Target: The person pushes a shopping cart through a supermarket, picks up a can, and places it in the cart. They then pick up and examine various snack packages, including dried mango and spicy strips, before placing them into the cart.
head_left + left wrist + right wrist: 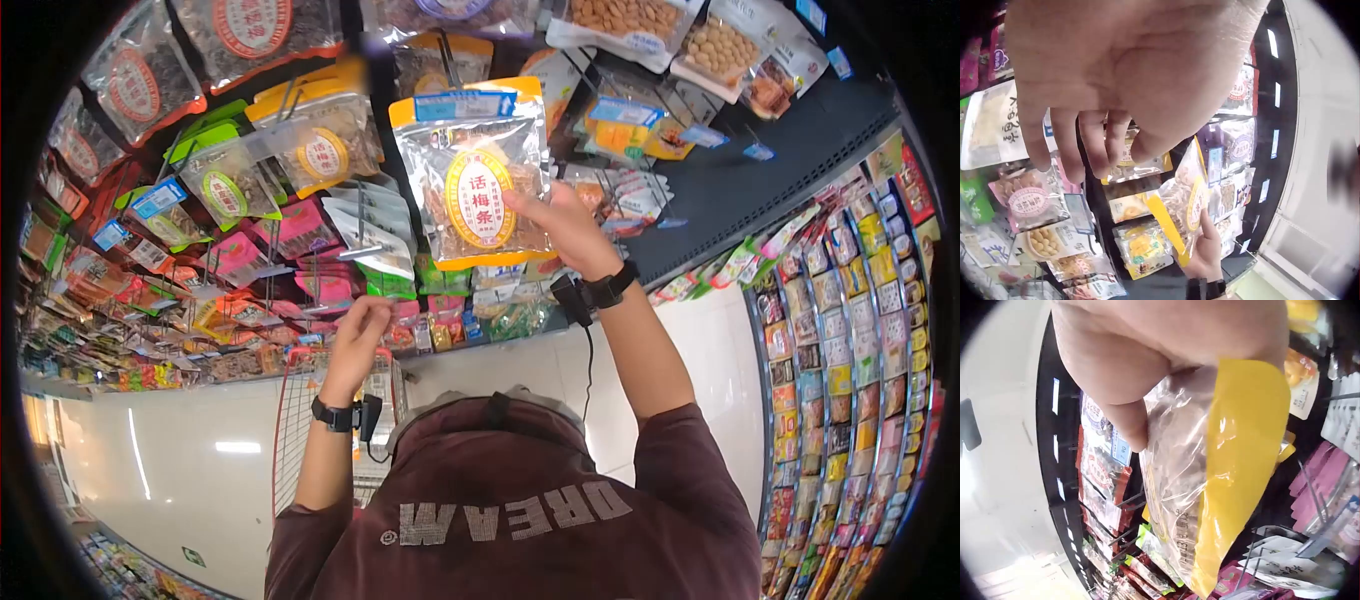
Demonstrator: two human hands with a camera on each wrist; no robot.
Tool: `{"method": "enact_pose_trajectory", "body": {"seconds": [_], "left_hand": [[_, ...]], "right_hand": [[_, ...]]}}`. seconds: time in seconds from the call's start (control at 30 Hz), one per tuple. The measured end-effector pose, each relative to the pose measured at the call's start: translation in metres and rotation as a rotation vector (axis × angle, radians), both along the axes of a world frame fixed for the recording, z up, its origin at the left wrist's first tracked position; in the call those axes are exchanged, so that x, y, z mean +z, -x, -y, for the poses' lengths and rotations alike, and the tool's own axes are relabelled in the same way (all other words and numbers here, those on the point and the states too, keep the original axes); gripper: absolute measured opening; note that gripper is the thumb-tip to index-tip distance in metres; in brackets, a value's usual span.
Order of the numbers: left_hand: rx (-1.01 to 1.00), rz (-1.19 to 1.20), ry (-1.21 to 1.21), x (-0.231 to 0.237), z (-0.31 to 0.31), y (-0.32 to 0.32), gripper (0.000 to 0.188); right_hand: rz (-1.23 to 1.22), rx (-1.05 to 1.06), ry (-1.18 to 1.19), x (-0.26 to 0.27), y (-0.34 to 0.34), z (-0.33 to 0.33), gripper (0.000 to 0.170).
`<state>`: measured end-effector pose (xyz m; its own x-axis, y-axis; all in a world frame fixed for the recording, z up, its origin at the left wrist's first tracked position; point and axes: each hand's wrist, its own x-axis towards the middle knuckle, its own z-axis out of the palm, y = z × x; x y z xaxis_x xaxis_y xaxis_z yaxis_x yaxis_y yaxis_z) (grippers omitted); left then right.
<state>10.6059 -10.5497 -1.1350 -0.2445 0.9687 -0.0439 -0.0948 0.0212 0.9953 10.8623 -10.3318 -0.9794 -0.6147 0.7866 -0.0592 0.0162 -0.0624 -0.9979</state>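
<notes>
My right hand (578, 232) grips the right edge of a clear snack bag (435, 215) with yellow top and bottom bands and a yellow oval label, thumb on its front. The bag's printed face is toward me, and a blue price tag (465, 104) on a hook overlaps its top band. In the right wrist view the thumb and palm (1166, 337) press on the bag's clear side, beside the yellow band (1241, 469). Holding nothing, my left hand (355, 335) hangs with loosely bent fingers below and left of the bag, before the lower hanging packets.
Hooks with hanging snack packets (320, 150) fill the rack ahead. Nut bags (720, 50) hang at the upper right. Below my left hand stands a shopping cart (290, 420) with red edging. Another stocked shelf (840, 380) runs along the right.
</notes>
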Motion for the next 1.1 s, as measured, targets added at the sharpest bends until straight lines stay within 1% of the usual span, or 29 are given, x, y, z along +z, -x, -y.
{"method": "enact_pose_trajectory", "body": {"seconds": [0.1, 0.13, 0.17, 0.23, 0.27, 0.3, 0.33, 0.37, 0.43, 0.5, 0.57, 0.6, 0.67, 0.73, 0.8, 0.87, 0.9, 0.97, 1.0, 1.03, 1.1], "left_hand": [[-0.06, -0.015, 0.038, 0.022, -0.004, -0.016, 0.024], [-0.1, -0.044, 0.055, 0.029, -0.003, -0.019, 0.028], [-0.091, -0.054, 0.065, 0.038, -0.002, -0.024, 0.028], [-0.131, 0.059, -0.036, 0.055, 0.0, -0.038, 0.034], [-0.133, 0.057, -0.005, 0.062, 0.0, -0.042, 0.033], [-0.139, 0.09, 0.023, 0.063, 0.002, -0.046, 0.038], [-0.1, 0.083, 0.032, 0.065, 0.005, -0.054, 0.041], [-0.063, 0.073, 0.037, 0.07, 0.004, -0.065, 0.044], [-0.107, 0.092, -0.051, 0.087, -0.002, -0.087, 0.051], [-0.076, 0.079, -0.022, 0.09, -0.003, -0.106, 0.05], [-0.069, 0.05, 0.043, 0.093, -0.008, -0.125, 0.043], [0.006, 0.081, 0.0, 0.089, -0.009, -0.136, 0.037], [0.034, 0.068, 0.011, 0.089, -0.01, -0.153, 0.037], [0.095, 0.065, 0.0, 0.086, -0.01, -0.169, 0.036], [0.109, 0.042, 0.039, 0.085, -0.007, -0.183, 0.036], [0.149, 0.05, 0.044, 0.086, -0.005, -0.2, 0.034], [0.153, 0.034, 0.061, 0.085, -0.004, -0.206, 0.034], [0.171, 0.078, 0.126, 0.081, 0.0, -0.213, 0.037], [0.23, -0.04, 0.226, 0.076, 0.001, -0.214, 0.063], [0.22, -0.066, 0.235, 0.079, -0.001, -0.225, 0.063], [0.511, -0.627, 0.029, 0.084, -0.002, -0.251, 0.091]], "right_hand": [[-0.062, 0.027, 0.049, -0.006, -0.012, 0.009, 0.042], [-0.096, 0.04, 0.051, -0.007, -0.014, 0.011, 0.042], [-0.13, 0.058, 0.051, -0.006, -0.014, 0.013, 0.042], [-0.193, 0.075, 0.085, -0.01, -0.019, 0.024, 0.042], [-0.197, 0.07, 0.1, -0.016, -0.024, 0.026, 0.042], [-0.196, 0.066, 0.128, -0.025, -0.027, 0.031, 0.041], [-0.251, 0.11, 0.13, -0.026, -0.028, 0.04, 0.04], [-0.155, 0.14, 0.21, -0.038, -0.036, 0.038, 0.04], [-0.173, 0.202, 0.263, -0.039, -0.044, 0.048, 0.04], [-0.195, 0.205, 0.25, -0.042, -0.053, 0.057, 0.04], [-0.22, 0.198, 0.224, -0.045, -0.063, 0.055, 0.041], [-0.227, 0.225, 0.255, -0.048, -0.07, 0.053, 0.042], [-0.241, 0.246, 0.309, -0.052, -0.083, 0.051, 0.046], [-0.241, 0.266, 0.339, -0.062, -0.092, 0.048, 0.046], [-0.25, 0.282, 0.376, -0.072, -0.101, 0.047, 0.047], [-0.256, 0.321, 0.333, -0.077, -0.111, 0.046, 0.047], [-0.274, 0.324, 0.35, -0.078, -0.115, 0.045, 0.047], [-0.277, 0.341, 0.365, -0.08, -0.121, 0.045, 0.044], [-0.225, 0.328, 0.274, -0.085, -0.123, 0.044, 0.045], [-0.251, 0.318, 0.28, -0.09, -0.124, 0.046, 0.045], [-0.183, 0.233, 0.038, -0.097, -0.125, 0.051, 0.046]]}}
